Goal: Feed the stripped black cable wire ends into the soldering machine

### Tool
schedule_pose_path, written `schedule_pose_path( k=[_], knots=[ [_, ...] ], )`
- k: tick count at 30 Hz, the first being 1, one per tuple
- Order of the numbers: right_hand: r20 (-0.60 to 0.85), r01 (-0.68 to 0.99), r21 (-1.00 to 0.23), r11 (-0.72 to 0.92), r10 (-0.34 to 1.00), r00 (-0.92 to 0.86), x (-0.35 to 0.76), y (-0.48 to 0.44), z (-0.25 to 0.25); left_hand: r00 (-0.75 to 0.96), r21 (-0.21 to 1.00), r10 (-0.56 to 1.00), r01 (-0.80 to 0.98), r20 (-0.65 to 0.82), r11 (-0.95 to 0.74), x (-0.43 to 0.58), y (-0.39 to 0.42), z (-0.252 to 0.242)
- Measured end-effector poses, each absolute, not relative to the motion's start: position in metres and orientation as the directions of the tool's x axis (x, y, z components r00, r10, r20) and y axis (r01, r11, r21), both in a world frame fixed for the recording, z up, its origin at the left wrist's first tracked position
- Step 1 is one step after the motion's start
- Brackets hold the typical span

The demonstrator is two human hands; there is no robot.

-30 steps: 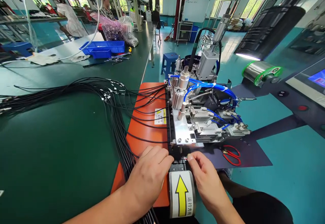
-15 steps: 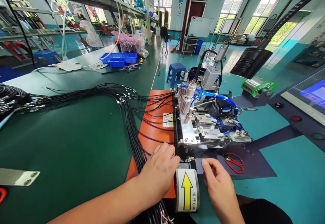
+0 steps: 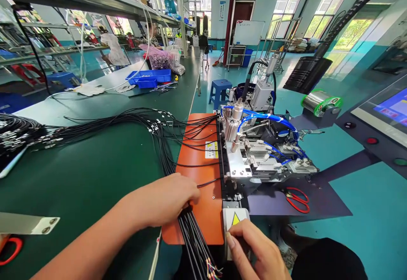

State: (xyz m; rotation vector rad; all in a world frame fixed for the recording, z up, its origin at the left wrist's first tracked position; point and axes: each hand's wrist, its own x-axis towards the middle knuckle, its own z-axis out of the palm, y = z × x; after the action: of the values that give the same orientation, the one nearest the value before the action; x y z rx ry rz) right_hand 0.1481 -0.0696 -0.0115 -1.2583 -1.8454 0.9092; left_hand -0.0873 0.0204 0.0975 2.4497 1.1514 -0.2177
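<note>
My left hand [image 3: 173,199] is closed over the bundle of black cables [image 3: 193,229], above an orange plate [image 3: 206,203]. Coloured bare wire ends [image 3: 211,269] show at the bundle's lower end. My right hand [image 3: 254,250] is over the block with the yellow arrow [image 3: 234,219], its thumb and forefinger drawn close together; whether anything is between them is too small to tell. Beyond the hands stands a metal machine [image 3: 260,153] with blue tubes, and several black cables run across the orange plate to its edge.
Red-handled scissors [image 3: 297,199] lie right of the machine. A solder spool [image 3: 321,103] and a control panel [image 3: 378,131] are at the right. Blue trays [image 3: 149,76] stand on the green table [image 3: 95,178]. A metal strip [image 3: 28,223] is at the left edge. People are in the background.
My left hand has moved left from the machine's edge onto the cable bundle. My right hand has moved down and left, over the arrow block. The wire ends have shifted slightly.
</note>
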Motion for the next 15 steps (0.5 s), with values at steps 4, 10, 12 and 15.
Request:
schedule_pose_path(
  k=[4, 10, 12, 15],
  knots=[
    [0.181, 0.453, -0.846, 0.28, 0.951, -0.251, 0.148, -0.068, -0.011, 0.673, 0.351, 0.693, 0.733, -0.257, -0.582, -0.089, 0.022, 0.085],
    [0.165, 0.434, -0.857, 0.277, 0.946, -0.278, 0.148, -0.065, -0.013, 0.713, 0.412, 0.659, 0.689, -0.238, -0.596, -0.079, 0.017, 0.069],
    [0.162, 0.425, -0.864, 0.269, 0.949, -0.271, 0.149, -0.065, -0.012, 0.73, 0.456, 0.642, 0.666, -0.234, -0.591, -0.08, 0.017, 0.068],
    [0.115, 0.406, -0.89, 0.207, 0.964, -0.24, 0.153, -0.065, -0.006, 0.768, 0.528, 0.604, 0.61, -0.212, -0.591, -0.084, 0.022, 0.071]
  ],
)
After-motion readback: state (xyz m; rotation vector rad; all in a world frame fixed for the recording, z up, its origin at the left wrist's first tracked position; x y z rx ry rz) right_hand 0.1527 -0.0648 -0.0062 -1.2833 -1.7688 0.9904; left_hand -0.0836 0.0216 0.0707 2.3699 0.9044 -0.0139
